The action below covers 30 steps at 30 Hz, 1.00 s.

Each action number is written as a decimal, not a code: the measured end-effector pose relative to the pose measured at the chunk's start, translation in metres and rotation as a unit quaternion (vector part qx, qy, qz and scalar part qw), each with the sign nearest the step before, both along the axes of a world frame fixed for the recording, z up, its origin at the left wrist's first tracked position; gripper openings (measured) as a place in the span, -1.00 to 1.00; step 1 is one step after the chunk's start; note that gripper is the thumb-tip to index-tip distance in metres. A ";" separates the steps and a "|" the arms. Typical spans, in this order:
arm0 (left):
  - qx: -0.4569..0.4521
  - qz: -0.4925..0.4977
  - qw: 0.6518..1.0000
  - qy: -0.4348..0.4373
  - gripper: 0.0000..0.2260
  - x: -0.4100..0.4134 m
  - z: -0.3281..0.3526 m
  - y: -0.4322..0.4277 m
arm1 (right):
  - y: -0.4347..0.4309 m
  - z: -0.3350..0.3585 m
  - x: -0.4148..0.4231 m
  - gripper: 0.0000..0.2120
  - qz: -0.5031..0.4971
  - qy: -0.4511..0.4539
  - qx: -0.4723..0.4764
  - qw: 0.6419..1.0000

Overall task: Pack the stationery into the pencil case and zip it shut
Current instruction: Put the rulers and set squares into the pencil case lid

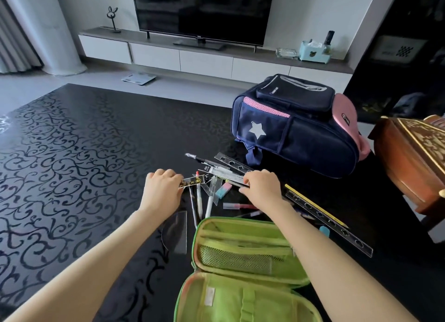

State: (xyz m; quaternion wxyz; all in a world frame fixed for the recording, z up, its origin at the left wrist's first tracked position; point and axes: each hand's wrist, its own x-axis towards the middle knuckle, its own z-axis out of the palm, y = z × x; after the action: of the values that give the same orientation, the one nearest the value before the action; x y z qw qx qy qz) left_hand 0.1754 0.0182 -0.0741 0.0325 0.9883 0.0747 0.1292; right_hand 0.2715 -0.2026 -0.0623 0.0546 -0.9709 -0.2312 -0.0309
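The green pencil case (243, 225) lies wide open on the dark table (84, 153), at 6 o'clock in the view. Its zip is undone. The stationery lies in a pile just past it, at 12 o'clock from the case. The left hand (162, 189) has curled fingers and pinches one end of a black and gold strip (193, 182). The right hand (262, 189) is at 3 o'clock from the left one. Its fingers are curled too and pinch a dark pen (237, 182) beside a white ruler (225, 173). Between the hands lie white pens (199, 197) and a pink and blue eraser (222, 190). A clear half-circle (177, 232) lies at 9 o'clock from the case. A long clear ruler (337, 229) and a yellow pencil (310, 201) lie at 2 o'clock. A blue backpack (293, 129) sits at 1 o'clock.
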 end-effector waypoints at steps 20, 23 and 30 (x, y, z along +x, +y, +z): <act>-0.168 -0.006 0.985 -0.039 -0.78 0.012 0.019 0.005 | -0.007 0.000 0.023 -0.76 0.020 -0.038 -0.045 0.998; -0.189 -0.007 0.981 -0.051 -0.89 0.014 0.030 -0.001 | 0.001 -0.003 0.035 -0.73 0.026 -0.029 -0.090 0.995; -0.208 -0.122 0.966 -0.092 -0.95 -0.003 0.049 -0.022 | -0.006 -0.004 0.022 -0.80 -0.013 -0.076 0.034 0.996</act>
State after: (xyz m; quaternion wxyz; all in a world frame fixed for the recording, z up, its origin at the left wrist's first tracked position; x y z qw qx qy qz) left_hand 0.1726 -0.0040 -0.0248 0.2595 0.9454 -0.0245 0.1959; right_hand 0.2939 -0.2087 -0.0664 0.0691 -0.9663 -0.2206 -0.1133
